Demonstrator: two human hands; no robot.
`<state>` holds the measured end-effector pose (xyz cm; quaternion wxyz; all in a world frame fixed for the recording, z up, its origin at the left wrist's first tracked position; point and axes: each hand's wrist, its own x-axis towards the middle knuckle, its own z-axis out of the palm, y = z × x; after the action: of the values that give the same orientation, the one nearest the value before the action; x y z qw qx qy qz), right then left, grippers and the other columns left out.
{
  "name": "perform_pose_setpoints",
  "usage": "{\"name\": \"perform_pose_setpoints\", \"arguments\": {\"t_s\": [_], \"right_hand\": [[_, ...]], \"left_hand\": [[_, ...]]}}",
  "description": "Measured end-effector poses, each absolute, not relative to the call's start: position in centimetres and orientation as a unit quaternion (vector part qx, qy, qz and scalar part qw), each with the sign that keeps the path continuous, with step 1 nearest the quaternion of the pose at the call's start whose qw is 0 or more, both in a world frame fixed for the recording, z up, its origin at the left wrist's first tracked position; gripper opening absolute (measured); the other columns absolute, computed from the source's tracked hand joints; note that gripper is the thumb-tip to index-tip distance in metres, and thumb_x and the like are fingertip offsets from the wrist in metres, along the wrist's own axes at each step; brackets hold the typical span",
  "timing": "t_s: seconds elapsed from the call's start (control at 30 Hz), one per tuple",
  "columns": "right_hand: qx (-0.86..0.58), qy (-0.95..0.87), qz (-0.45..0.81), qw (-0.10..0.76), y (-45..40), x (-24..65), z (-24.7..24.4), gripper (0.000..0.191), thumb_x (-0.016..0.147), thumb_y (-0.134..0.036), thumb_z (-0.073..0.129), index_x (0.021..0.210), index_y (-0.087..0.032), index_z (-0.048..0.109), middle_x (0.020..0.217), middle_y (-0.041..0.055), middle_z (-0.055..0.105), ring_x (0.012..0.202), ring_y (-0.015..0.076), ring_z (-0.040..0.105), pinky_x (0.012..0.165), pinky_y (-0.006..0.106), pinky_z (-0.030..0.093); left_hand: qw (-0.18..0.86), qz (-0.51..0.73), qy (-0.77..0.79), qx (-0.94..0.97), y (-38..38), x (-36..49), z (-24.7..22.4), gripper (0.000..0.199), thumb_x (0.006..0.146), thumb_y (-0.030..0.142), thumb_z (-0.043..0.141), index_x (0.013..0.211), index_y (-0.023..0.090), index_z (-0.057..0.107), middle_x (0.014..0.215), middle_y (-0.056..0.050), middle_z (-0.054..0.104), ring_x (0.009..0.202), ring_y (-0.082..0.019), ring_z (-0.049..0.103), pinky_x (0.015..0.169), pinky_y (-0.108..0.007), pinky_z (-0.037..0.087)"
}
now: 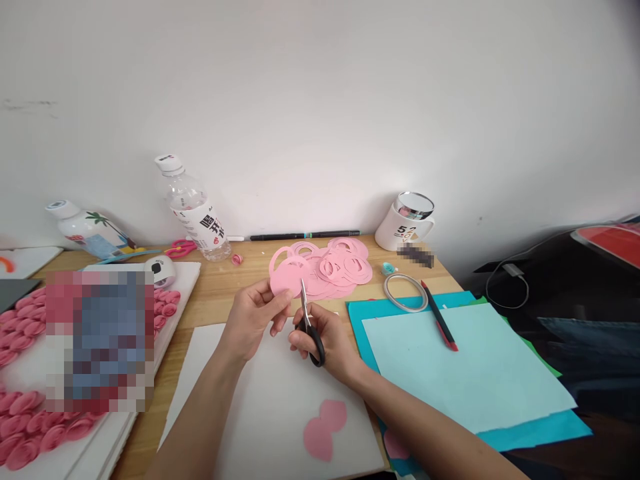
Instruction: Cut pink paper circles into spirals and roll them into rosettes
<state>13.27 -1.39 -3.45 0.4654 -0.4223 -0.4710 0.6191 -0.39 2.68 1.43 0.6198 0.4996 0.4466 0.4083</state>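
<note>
Between the thumb and fingers of my left hand (257, 313) is a pink paper disc (291, 277). Black-handled scissors (311, 333) are in my right hand (327, 337), blades pointing up at the disc's right edge. Behind both hands lies a pile of pink paper rings (345, 270), partly overlapped by the disc. A white sheet (270, 413) lies beneath my hands, with pink paper pieces (320, 437) near its lower right.
Water bottle (200, 220) stands back left; lidded mug (404, 223) back right. Right: a tape roll (406, 293), a red-black pen (440, 317) on light blue paper (465, 373). Left: pink paper rolls (23, 400) on a white board.
</note>
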Motion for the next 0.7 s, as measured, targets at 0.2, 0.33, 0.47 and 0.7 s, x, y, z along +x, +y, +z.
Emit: {"name": "perform_pose_setpoints", "arguments": {"t_s": [0.2,0.33,0.47,0.7], "right_hand": [[-0.402,-0.476,0.622,0.474,-1.23,13.29,-3.54,0.039,0.060,-0.037,0.075,0.080,-0.019,0.047,0.057,-0.0056,0.049,0.048,0.0082,0.044,0.046,0.021,0.034],[-0.389,-0.492,0.604,0.492,-1.00,13.55,-3.61,0.042,0.060,-0.036,0.076,0.085,-0.020,0.047,0.063,-0.0039,0.050,0.057,0.0099,0.044,0.052,0.022,0.035],[-0.388,-0.492,0.609,0.487,-1.05,13.51,-3.53,0.042,0.060,-0.038,0.075,0.085,-0.020,0.046,0.062,-0.0040,0.049,0.057,0.0104,0.043,0.053,0.023,0.035],[-0.389,-0.480,0.619,0.485,-1.16,13.38,-3.17,0.042,0.059,-0.041,0.075,0.082,-0.020,0.046,0.057,-0.0058,0.046,0.050,0.0083,0.038,0.046,0.021,0.032]], "left_hand": [[0.601,0.404,0.463,0.511,2.49,-0.31,1.26,0.020,0.070,0.028,0.065,0.060,0.014,0.055,0.043,0.006,0.044,0.035,-0.003,0.034,0.035,-0.017,0.026],[0.610,0.396,0.453,0.515,2.41,-0.32,1.23,0.019,0.069,0.026,0.066,0.058,0.014,0.056,0.045,0.005,0.048,0.035,-0.003,0.035,0.034,-0.017,0.026],[0.612,0.396,0.456,0.511,2.42,-0.29,1.28,0.019,0.068,0.026,0.066,0.058,0.014,0.057,0.047,0.004,0.051,0.034,-0.003,0.035,0.034,-0.017,0.026],[0.607,0.396,0.464,0.509,2.43,-0.27,1.43,0.018,0.067,0.027,0.067,0.058,0.014,0.057,0.046,0.004,0.051,0.034,-0.003,0.034,0.034,-0.018,0.026]]}}
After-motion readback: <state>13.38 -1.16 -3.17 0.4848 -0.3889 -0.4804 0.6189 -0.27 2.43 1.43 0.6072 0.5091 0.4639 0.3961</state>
